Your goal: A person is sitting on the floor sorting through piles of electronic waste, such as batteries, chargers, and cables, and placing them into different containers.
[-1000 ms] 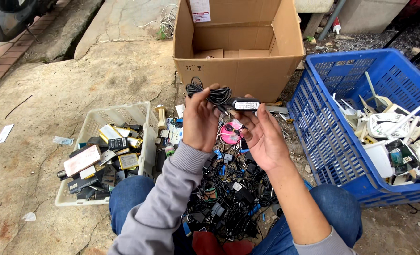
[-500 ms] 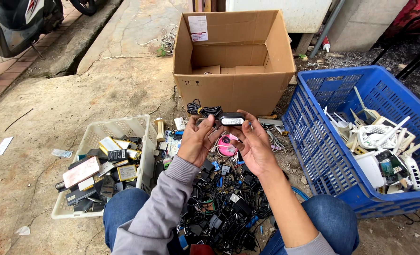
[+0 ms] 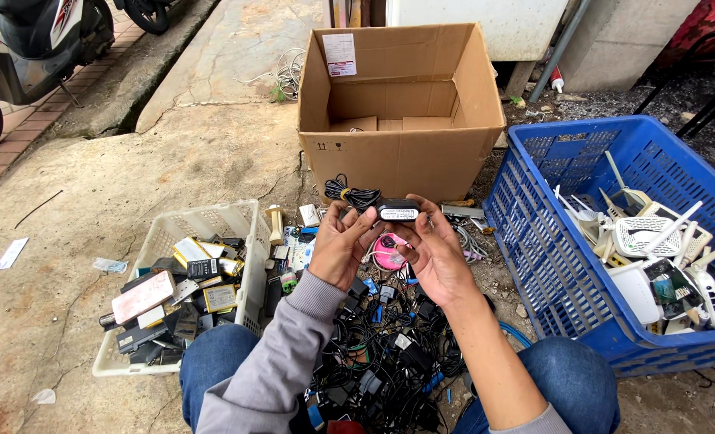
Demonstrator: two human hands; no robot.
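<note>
Outdoors, flat daylight. Cracked, stained concrete ground (image 3: 173, 153) with weeds in the seams. Brick-paved strip (image 3: 20, 149) at left, a parked scooter (image 3: 28, 48) standing on it. Pale wall (image 3: 623, 32) at the back right, a grey pipe (image 3: 558, 48) leaning against it. Dark gravel (image 3: 614, 100) beneath.

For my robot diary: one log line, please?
both hands: left hand, right hand | hold: black adapter | near: cardboard box | below: cable pile
</note>
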